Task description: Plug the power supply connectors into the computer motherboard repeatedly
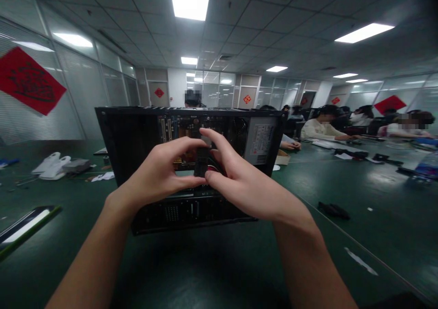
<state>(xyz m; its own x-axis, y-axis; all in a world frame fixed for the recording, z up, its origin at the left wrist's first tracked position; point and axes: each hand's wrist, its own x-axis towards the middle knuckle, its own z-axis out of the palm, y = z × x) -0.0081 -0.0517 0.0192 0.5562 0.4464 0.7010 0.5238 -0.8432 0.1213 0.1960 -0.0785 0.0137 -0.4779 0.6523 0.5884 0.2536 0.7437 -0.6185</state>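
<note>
A small black block [201, 161] stands upright in the grip, its long edges running up and down. Thin coloured wires [215, 168] show just right of the grip. Around and behind it spreads a black computer case [125, 138], open side facing the wearer, with a labelled silver box [262, 140] right of the grip.

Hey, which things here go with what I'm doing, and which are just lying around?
Part of the job, it seems: the black connector you're holding, open computer case, motherboard, power supply.

Apparently just lying about: white plastic bags, black bundle on the right, white strip.
</note>
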